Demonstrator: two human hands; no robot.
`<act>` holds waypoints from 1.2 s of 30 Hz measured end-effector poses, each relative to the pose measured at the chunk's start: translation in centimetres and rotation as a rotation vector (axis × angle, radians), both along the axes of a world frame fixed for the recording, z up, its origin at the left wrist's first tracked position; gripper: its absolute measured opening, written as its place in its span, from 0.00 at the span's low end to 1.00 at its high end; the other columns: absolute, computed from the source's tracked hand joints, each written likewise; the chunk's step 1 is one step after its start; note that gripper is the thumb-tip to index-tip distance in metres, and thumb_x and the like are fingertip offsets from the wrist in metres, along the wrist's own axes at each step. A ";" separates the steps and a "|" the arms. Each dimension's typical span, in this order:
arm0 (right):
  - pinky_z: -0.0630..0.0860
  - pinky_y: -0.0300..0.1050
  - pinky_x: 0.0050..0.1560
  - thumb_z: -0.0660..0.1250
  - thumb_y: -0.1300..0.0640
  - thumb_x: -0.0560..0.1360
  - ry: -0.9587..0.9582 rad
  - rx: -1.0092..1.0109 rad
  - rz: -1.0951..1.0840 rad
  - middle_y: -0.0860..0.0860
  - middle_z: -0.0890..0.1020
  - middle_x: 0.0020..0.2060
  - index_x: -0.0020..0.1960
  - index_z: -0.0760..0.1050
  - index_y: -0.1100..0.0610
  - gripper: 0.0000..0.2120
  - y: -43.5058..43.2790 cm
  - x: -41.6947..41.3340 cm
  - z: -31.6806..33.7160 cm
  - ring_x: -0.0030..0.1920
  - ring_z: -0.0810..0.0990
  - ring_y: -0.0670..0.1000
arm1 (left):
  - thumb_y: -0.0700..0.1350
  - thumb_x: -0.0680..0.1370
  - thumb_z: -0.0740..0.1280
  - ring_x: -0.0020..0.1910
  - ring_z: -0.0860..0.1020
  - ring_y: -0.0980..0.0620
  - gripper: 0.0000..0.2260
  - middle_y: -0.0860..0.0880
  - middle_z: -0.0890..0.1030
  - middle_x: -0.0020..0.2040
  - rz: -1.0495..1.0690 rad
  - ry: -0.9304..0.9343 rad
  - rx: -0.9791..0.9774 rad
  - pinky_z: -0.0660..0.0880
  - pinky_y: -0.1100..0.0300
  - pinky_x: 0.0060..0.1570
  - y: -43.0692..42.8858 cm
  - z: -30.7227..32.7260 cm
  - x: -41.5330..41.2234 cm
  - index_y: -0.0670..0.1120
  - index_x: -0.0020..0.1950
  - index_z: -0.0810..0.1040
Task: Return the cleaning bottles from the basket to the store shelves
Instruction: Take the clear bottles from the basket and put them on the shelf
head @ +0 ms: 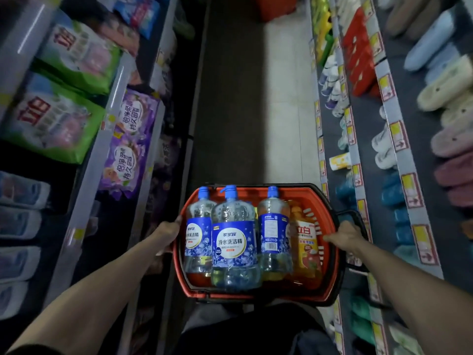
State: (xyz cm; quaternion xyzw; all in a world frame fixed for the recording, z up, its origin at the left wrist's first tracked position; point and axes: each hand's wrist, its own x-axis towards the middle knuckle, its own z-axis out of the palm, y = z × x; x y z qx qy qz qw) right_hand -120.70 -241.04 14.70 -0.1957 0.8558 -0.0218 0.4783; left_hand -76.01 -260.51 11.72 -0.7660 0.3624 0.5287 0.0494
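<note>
In the head view, you held the orange basket (256, 294) near you in the aisle. Your left hand (167, 233) grasped its left rim, and your right hand (344, 235) grasped its right rim. Inside stood three clear blue-capped bottles (234, 242) and, rightmost, an orange bottle (305, 244). Detergent bags (56, 124) filled the left shelves (84, 175); slippers (445, 83) lined the right shelves (395, 155).

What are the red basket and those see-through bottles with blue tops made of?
The basket looks like hard, slightly glossy plastic: moulded slots show in its wall. The clear bottles look like thin shiny plastic, as liquid shows through; glass can't be ruled out. Their blue caps seem plastic too.
</note>
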 end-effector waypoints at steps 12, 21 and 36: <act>0.70 0.38 0.30 0.80 0.58 0.73 0.055 -0.028 -0.048 0.53 0.79 0.38 0.39 0.74 0.58 0.14 -15.1 -10.1 -1.0 0.35 0.76 0.48 | 0.65 0.85 0.60 0.50 0.85 0.38 0.29 0.38 0.86 0.52 -0.046 0.028 0.047 0.85 0.44 0.44 -16.3 -2.0 -9.9 0.38 0.60 0.80; 0.82 0.51 0.52 0.82 0.54 0.70 0.073 -0.003 -0.072 0.58 0.85 0.49 0.46 0.80 0.58 0.13 -26.4 -16.7 -2.9 0.48 0.83 0.58 | 0.66 0.84 0.60 0.51 0.86 0.36 0.31 0.38 0.87 0.51 -0.106 0.040 0.093 0.85 0.38 0.51 -30.3 -4.0 -16.3 0.38 0.60 0.82; 0.76 0.44 0.43 0.79 0.57 0.73 -0.006 0.066 -0.119 0.57 0.82 0.44 0.41 0.77 0.58 0.12 -37.8 -27.5 -8.7 0.41 0.80 0.55 | 0.64 0.86 0.58 0.51 0.85 0.38 0.28 0.39 0.87 0.51 -0.152 -0.045 0.112 0.84 0.44 0.52 -41.9 -8.2 -29.1 0.40 0.55 0.84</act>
